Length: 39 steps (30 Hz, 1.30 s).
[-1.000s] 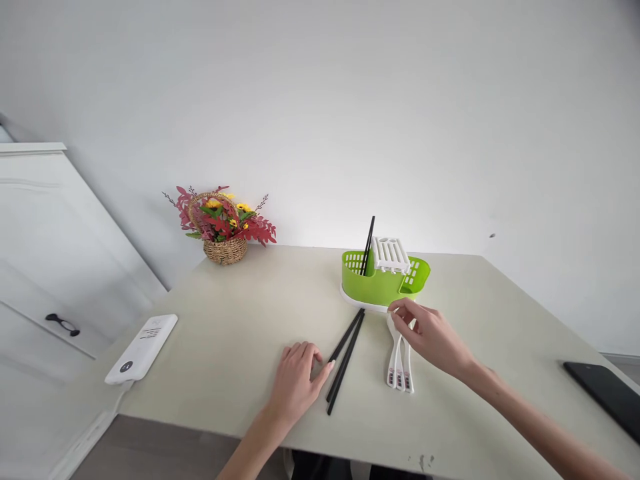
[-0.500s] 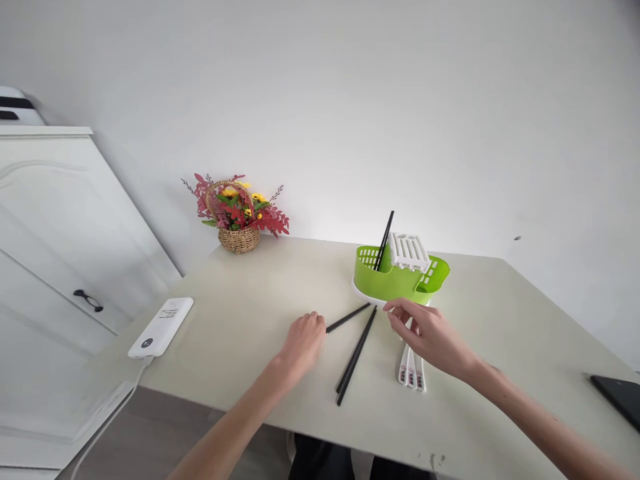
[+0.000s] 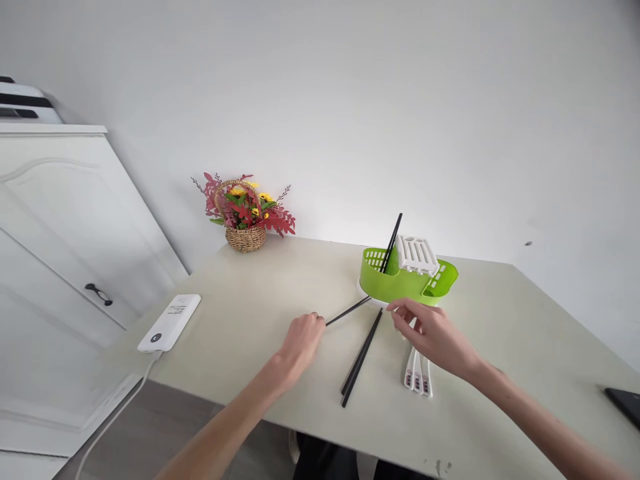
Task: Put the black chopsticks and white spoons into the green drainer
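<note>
My left hand (image 3: 303, 340) is closed around the near end of a black chopstick (image 3: 349, 311); its far end reaches the holder's white base. Whether a second stick lies in the grip I cannot tell. Two more black chopsticks (image 3: 362, 360) lie close together on the table between my hands. My right hand (image 3: 430, 333) hovers over several white spoons (image 3: 418, 373), fingers loosely curled and apart, nothing visible in them; it hides the spoons' bowls. Behind stands a green utensil holder (image 3: 387, 285) with a white slotted rack (image 3: 417, 255). Black chopsticks (image 3: 392, 241) stand tilted in its left compartment.
A wicker basket of artificial flowers (image 3: 246, 239) stands at the back left. A white power bank (image 3: 170, 323) with a cable lies near the left edge, beside a white cabinet (image 3: 65, 267). At the right edge is a dark phone (image 3: 624, 405). The wall borders the table's back.
My left hand has closed on a chopstick and swung it left, away from the other two. My right hand keeps its pose over the spoons. The view has shifted left.
</note>
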Tool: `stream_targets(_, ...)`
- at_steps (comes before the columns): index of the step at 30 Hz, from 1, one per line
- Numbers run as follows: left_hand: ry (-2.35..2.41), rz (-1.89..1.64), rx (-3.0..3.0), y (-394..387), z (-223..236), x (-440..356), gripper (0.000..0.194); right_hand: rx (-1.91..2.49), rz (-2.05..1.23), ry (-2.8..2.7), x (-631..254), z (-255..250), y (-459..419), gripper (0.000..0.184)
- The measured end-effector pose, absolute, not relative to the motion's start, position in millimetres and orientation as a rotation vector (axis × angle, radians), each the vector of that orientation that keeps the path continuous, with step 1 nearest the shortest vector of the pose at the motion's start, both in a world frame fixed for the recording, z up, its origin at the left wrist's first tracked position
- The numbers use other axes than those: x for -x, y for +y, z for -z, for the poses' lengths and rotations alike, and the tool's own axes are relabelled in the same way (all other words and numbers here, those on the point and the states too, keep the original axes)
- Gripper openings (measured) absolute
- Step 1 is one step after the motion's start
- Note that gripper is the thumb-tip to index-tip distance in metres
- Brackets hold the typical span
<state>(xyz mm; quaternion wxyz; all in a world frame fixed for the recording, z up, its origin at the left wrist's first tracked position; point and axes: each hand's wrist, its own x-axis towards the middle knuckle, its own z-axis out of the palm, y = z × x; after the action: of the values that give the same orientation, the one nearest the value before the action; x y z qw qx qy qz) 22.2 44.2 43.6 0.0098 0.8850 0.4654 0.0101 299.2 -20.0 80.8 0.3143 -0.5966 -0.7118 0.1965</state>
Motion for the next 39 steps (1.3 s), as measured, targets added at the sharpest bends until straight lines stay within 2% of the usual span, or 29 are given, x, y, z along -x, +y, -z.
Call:
stream_targets(5,1.194,-0.710,-2.237,42,-43,-7,0.016,1.526,-0.616,-1.793,-284,-98,-6,0.035)
stream_targets(8,1.004,-0.851,-1.935,36,-41,-10,0.023,1.470,-0.704,-1.762,-270,-115,6,0.053)
stream_targets(9,0.970,-0.869,-1.882,35,-40,-11,0.026,1.435,-0.737,-1.769,-265,-122,9,0.055)
stream_targets(14,0.869,-0.924,-1.770,37,-31,-15,0.030,1.244,-0.854,-1.935,-247,-158,12,0.046)
stream_targets(20,0.810,-0.958,-1.721,46,-16,-11,0.029,1.318,-0.621,-2.041,-232,-163,11,0.043)
stream_targets(24,0.834,-0.854,-1.746,56,-8,-6,0.031,1.370,-0.551,-2.035,-233,-159,17,0.042)
stream_targets(28,0.917,-0.825,-1.759,70,-3,-2,0.032,1.450,-0.407,-1.841,-257,-189,27,0.045)
stream_targets(31,0.947,-0.922,-1.752,76,2,-2,0.029,1.418,-0.198,-1.564,-282,-226,39,0.039)
stream_targets(34,1.000,-0.938,-1.761,76,4,-3,0.029,1.551,-0.023,-1.511,-304,-251,54,0.036)
stream_targets(39,1.016,-0.846,-1.854,74,2,-4,0.034,1.759,0.092,-1.632,-324,-243,91,0.036)
